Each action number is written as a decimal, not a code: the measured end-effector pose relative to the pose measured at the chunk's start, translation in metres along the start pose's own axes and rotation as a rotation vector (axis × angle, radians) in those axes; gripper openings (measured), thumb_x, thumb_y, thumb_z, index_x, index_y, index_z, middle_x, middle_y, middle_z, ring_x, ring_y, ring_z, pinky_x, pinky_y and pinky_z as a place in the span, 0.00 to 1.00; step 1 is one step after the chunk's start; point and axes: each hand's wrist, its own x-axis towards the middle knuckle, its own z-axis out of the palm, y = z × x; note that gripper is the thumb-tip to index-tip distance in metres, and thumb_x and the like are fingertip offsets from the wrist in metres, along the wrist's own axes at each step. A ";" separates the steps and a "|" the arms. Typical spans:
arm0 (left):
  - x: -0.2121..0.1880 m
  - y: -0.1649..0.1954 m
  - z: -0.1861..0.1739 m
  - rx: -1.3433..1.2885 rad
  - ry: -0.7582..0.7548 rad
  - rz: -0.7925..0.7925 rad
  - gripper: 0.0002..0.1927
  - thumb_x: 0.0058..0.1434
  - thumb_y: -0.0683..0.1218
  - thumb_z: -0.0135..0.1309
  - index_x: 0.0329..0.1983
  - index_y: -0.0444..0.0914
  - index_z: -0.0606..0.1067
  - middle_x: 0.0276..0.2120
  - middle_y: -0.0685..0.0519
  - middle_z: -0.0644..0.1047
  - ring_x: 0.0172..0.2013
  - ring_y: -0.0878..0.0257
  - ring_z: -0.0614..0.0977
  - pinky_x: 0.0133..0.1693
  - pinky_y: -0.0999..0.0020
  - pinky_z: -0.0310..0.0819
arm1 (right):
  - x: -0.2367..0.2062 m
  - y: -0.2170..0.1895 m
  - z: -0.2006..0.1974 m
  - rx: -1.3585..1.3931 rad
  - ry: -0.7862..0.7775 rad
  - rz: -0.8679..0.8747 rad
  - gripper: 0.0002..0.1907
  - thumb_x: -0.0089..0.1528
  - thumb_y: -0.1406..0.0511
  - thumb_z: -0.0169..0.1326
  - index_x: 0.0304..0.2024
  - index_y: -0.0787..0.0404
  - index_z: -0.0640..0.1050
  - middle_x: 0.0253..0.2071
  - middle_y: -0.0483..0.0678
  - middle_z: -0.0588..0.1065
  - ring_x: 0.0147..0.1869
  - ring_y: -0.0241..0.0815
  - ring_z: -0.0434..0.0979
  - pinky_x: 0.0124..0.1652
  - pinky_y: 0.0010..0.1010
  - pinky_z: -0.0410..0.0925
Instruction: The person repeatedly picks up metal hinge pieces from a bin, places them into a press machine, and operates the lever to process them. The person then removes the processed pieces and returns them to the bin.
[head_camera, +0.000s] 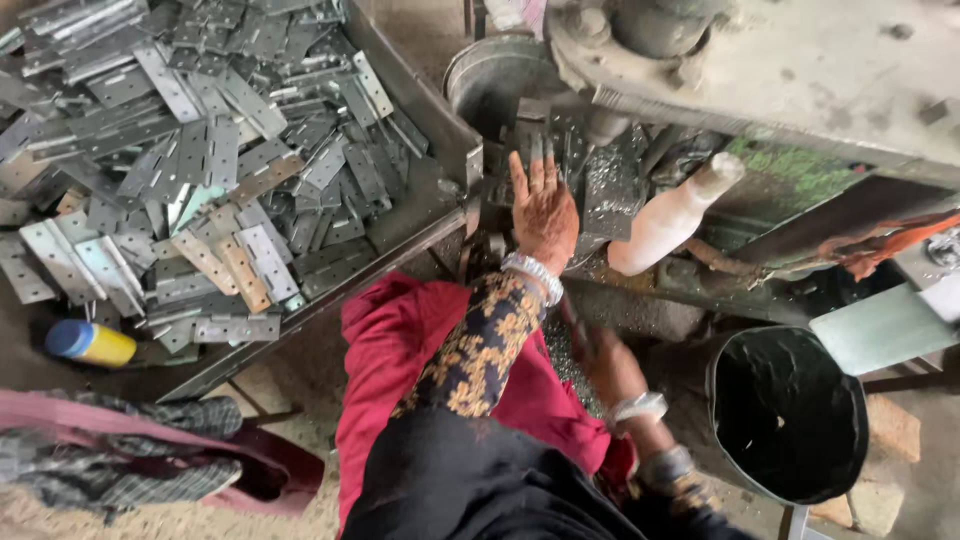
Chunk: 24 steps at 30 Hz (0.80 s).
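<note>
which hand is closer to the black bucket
Right. The right hand is low, just left of the black bucket and close to its rim. The left hand is raised further up on the metal plates at the machine, well away from it.

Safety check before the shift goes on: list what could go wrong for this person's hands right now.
1. The bare left hand lies flat on small dark metal plates under the heavy grey machine body; a pinch or crush seems possible.
2. The grey perforated metal strips heaped in the steel tray may have edges that could cut.
3. The right hand is blurred, low beside the black bucket, so its grip cannot be judged.
</note>
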 end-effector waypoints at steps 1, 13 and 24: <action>-0.001 0.000 0.002 -0.027 -0.023 -0.003 0.20 0.68 0.49 0.42 0.54 0.36 0.78 0.71 0.46 0.63 0.73 0.51 0.57 0.72 0.37 0.27 | -0.003 -0.003 0.004 -0.049 -0.052 0.093 0.25 0.60 0.53 0.57 0.57 0.54 0.70 0.39 0.63 0.80 0.43 0.68 0.80 0.40 0.56 0.71; 0.017 0.008 0.010 0.044 -0.003 -0.057 0.24 0.67 0.50 0.41 0.61 0.34 0.74 0.71 0.44 0.64 0.72 0.51 0.59 0.71 0.39 0.26 | 0.003 0.008 0.010 -0.083 -0.071 0.105 0.27 0.60 0.52 0.58 0.56 0.55 0.69 0.37 0.63 0.79 0.42 0.69 0.79 0.39 0.58 0.70; -0.073 -0.090 -0.028 -0.419 0.116 -0.129 0.14 0.65 0.45 0.50 0.50 0.35 0.77 0.62 0.45 0.73 0.61 0.48 0.73 0.64 0.45 0.57 | 0.008 -0.059 -0.058 0.587 0.305 -0.157 0.27 0.65 0.57 0.56 0.65 0.55 0.69 0.45 0.47 0.77 0.45 0.51 0.79 0.43 0.40 0.75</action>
